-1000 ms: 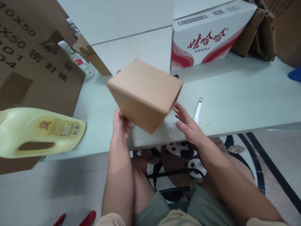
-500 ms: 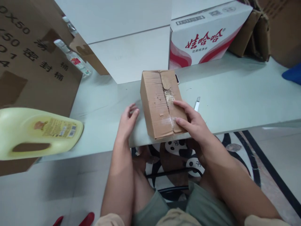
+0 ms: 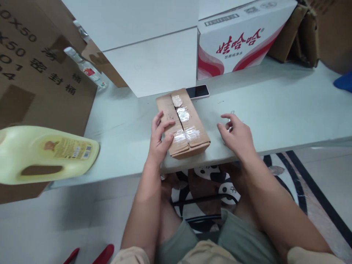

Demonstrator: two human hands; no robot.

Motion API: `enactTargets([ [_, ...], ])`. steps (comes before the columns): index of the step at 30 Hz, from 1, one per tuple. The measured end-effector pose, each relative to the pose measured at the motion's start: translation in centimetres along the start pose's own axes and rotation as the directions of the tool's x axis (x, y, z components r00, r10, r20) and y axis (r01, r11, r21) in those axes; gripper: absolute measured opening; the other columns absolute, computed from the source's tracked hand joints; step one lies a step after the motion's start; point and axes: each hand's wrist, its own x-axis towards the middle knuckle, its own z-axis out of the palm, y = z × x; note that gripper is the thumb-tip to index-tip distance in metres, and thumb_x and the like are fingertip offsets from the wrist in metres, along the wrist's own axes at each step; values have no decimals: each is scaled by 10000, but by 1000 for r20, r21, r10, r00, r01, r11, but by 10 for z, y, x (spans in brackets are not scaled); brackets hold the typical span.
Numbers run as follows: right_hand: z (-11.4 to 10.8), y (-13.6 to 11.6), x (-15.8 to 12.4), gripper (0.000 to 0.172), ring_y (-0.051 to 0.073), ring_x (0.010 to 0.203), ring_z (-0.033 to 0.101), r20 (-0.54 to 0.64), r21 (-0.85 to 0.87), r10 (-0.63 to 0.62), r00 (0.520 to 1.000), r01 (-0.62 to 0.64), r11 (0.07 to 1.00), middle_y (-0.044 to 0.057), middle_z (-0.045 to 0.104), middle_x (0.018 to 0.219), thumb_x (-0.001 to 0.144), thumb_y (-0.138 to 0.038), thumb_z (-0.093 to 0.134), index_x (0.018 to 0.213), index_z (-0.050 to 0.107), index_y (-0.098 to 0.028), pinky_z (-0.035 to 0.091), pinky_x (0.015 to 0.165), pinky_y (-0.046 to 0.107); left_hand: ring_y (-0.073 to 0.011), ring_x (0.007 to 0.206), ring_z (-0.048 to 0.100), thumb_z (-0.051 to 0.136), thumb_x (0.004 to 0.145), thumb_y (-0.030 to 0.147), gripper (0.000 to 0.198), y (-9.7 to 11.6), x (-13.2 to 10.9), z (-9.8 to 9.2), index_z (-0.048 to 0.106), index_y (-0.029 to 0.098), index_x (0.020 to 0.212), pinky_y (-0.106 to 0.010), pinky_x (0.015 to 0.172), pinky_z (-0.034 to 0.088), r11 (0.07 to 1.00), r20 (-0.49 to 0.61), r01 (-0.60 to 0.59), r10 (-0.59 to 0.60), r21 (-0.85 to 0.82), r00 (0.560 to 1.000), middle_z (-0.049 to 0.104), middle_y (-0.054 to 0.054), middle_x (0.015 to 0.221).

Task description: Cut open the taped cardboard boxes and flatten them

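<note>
Brown cardboard forms the taped carton (image 3: 190, 124) at the near edge of the surface (image 3: 264, 106), the left hand (image 3: 158, 142) unclenched against its left side, the right hand (image 3: 239, 136) curled, grip unclear, a smartphone (image 3: 200, 91) just beyond.

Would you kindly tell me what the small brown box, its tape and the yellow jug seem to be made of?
The small brown box looks like matt cardboard, with folded, creased edges. Its tape is probably clear plastic film, glossy with wrinkled glints. The yellow jug seems moulded plastic: smooth, rounded and softly shiny.
</note>
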Motion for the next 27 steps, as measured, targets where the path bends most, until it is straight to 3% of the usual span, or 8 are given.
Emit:
enactTargets([
  [3, -8, 18, 7, 631, 356, 911, 671, 86, -375, 176, 981, -132, 918, 152, 731, 1043, 871, -506, 525, 1456, 522, -267, 516, 770, 492, -344, 1484, 361, 490, 905, 706, 544, 2, 1, 4, 667, 265, 1169, -580, 1212, 320, 1000, -7, 15, -15, 20, 1000, 416, -114, 1537],
  [5, -6, 30, 10, 648, 332, 847, 669, 117, -427, 150, 982, -86, 900, 160, 739, 1033, 846, -461, 553, 1461, 526, -260, 509, 710, 445, -347, 1484, 358, 489, 901, 712, 548, 5, 3, 6, 672, 262, 1154, -581, 1215, 313, 1000, -17, 24, -24, 15, 1000, 426, -116, 1529],
  [7, -2, 36, 11, 574, 274, 737, 641, 96, -319, 44, 994, -11, 948, 117, 742, 895, 804, -371, 576, 1364, 619, -252, 489, 653, 390, -346, 1485, 356, 504, 902, 698, 528, 8, 4, 8, 677, 261, 1143, -577, 1220, 303, 999, -28, 34, -34, -4, 999, 429, -116, 1525],
  [10, 2, 30, 10, 409, 203, 611, 586, 84, 129, -52, 995, 41, 991, 45, 697, 728, 781, -302, 523, 1136, 715, -238, 469, 600, 342, -348, 1490, 348, 510, 890, 711, 543, 8, 4, 9, 679, 259, 1139, -573, 1226, 292, 999, -32, 52, -52, -16, 998, 431, -118, 1524],
  [14, -9, 2, -1, 457, 217, 726, 675, 26, 704, -241, 970, 153, 693, 66, 727, 869, 799, -350, 413, 1175, 637, -219, 517, 646, 367, -355, 1499, 335, 500, 874, 744, 583, 6, 3, 9, 675, 257, 1143, -574, 1225, 289, 998, -37, 67, -68, -21, 997, 420, -119, 1540],
  [18, -24, -21, -16, 409, 229, 814, 690, -168, 753, -313, 935, 326, 572, 69, 727, 951, 838, -387, 503, 1220, 574, -260, 524, 660, 371, -361, 1496, 339, 494, 883, 737, 577, 7, 2, 11, 671, 253, 1142, -587, 1219, 287, 998, -45, 69, -70, -12, 997, 410, -119, 1554],
  [22, -29, -28, -32, 241, 149, 582, 538, -329, 708, -365, 871, 484, 515, -32, 611, 698, 816, -315, 720, 1026, 606, -285, 425, 535, 296, -360, 1495, 341, 492, 895, 719, 563, 10, 2, 17, 669, 249, 1151, -579, 1217, 297, 998, -70, 69, -70, -12, 995, 411, -124, 1550],
  [27, -31, -39, -51, 132, 111, 449, 383, -267, 534, -430, 863, 503, 679, -44, 487, 559, 917, -383, 601, 899, 645, -259, 298, 432, 276, -338, 1503, 334, 496, 905, 703, 541, 15, 2, 24, 667, 264, 1169, -537, 1234, 294, 998, -78, 66, -67, -15, 995, 415, -114, 1543],
])
